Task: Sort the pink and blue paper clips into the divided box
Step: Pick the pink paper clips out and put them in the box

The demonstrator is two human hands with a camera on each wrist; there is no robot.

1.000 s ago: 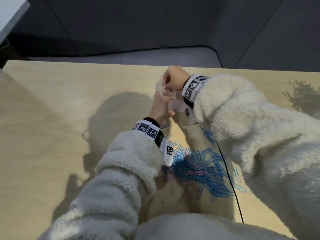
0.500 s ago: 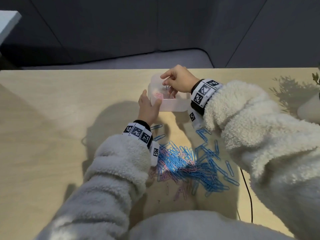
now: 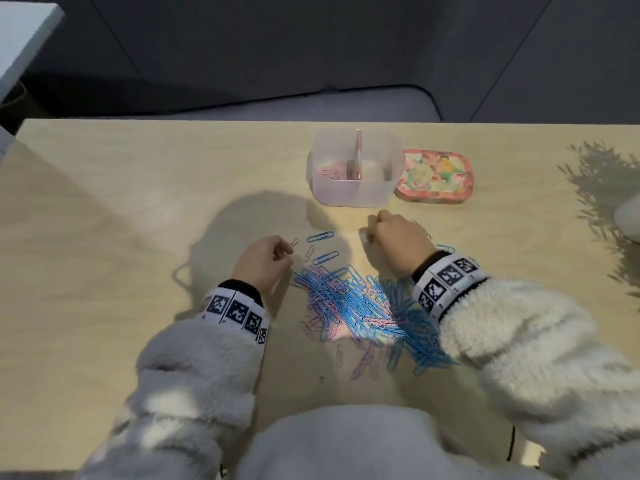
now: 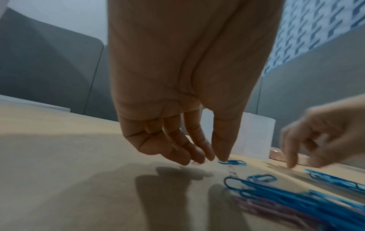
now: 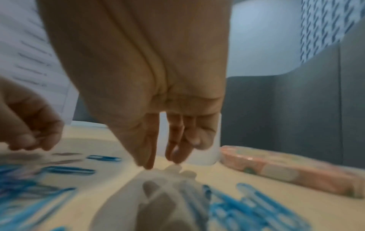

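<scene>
**Change.** Half a second ago both hands at the divided box, right fingers inside it and left bracing its near wall. Now both withdrawn to the near side, over the clip heap. Box standing free. Judged: one drop-off finished, next pick starting. Most of the sorting still to do.

**Translucent frosted plastic box with centre divider** (image 3: 356, 194): far centre of the pale wood-grain table (image 3: 138, 202). Rounded corners, thin upright partition. Small pink clips (image 3: 329, 173) in the left compartment. No blue seen in the right one.

**Mixed heap of blue and pink wire paper clips** (image 3: 356, 306): near centre, between the wrists. Thin, glossy, tangled. Blue ones larger and more numerous. Two loose blue clips (image 3: 320, 236) at its far edge.

**Small pink clip** (image 3: 293, 242): lying alone, just beyond the left fingertips.

**Left hand** (image 3: 263, 261): fingers loosely curled, tips down at the table beside that clip. Whether already pinching it, cannot tell.

**Right hand** (image 3: 398, 244): thumb and fingers pointing down with a gap between, nothing held, tips near the tabletop.

**Pink floral-printed lid, rounded rectangle** (image 3: 434, 176): flat, just right of the box.
</scene>
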